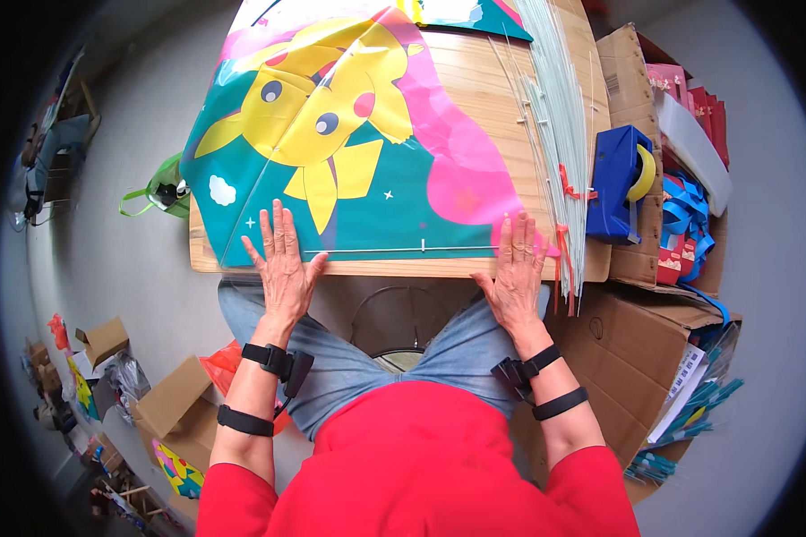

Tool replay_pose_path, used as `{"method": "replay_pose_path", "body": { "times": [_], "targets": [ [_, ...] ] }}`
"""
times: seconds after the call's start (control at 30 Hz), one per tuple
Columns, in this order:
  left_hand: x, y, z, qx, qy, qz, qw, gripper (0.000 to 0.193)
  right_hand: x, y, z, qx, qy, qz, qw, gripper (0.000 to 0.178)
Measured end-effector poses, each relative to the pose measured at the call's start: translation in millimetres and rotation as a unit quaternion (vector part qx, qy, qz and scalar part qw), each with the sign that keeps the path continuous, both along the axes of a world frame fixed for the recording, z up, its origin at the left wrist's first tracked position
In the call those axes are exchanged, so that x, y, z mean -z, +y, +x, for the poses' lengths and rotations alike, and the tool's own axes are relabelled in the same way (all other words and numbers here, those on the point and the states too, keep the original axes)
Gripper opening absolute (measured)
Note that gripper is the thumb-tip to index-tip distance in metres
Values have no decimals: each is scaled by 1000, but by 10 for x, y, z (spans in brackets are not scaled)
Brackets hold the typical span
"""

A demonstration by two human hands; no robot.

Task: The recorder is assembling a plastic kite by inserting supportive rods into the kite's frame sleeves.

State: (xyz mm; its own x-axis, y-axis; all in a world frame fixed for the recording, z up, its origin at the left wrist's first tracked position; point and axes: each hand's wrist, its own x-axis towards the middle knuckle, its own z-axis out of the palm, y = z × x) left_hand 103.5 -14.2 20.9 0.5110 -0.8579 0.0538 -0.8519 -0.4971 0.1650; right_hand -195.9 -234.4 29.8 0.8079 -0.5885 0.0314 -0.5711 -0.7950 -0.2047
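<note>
Along the near edge of the printed sheet (367, 224), the white rod (376, 251) runs left-right between left hand (286, 268) and right hand (516, 274), fingers flat, thumbs apart.

Green bag (177, 206), red plastic bag (222, 365) beside cardboard box (172, 394), blue ribbon (685, 210) in carton (620, 73)

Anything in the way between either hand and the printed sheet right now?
Nothing visible is: the left hand and right hand both rest palm-down at the near edge of the printed sheet. A thin white rod lies along that edge between them; whether its ends run under the fingers, I can't tell.
</note>
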Motion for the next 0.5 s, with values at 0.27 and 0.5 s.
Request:
{"method": "replay_pose_path", "body": {
  "times": [0.27,0.5],
  "targets": [
    [32,105,54,-30,39,37,998,95,107,-52,-226,44,34,14,998,107],
    [-41,211,310,-44,31,70,996,95,29,-45,-304,32,54,-5,998,102]
  ]
}}
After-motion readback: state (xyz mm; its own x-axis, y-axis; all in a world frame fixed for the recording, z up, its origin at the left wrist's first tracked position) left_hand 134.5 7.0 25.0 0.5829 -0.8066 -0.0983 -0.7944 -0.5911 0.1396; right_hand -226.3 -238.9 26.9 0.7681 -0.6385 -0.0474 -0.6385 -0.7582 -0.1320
